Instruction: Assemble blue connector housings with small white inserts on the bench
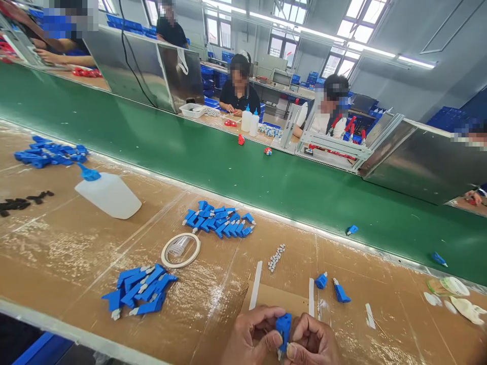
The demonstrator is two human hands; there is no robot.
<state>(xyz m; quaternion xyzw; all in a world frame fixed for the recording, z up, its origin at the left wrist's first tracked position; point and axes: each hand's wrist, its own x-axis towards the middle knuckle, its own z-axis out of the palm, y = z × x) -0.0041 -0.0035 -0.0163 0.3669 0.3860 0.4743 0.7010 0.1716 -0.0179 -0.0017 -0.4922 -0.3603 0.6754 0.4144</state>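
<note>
While two loose blue parts (332, 287) lie just beyond, a blue plastic part (283, 329) is pinched between left hand (253, 337) and right hand (314, 342), both clamped on it.

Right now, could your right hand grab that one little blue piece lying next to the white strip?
Probably yes. The right hand and left hand both pinch a blue part, so the right must let go first. The loose blue piece lies just beyond it on the cardboard table, with nothing between.
</note>
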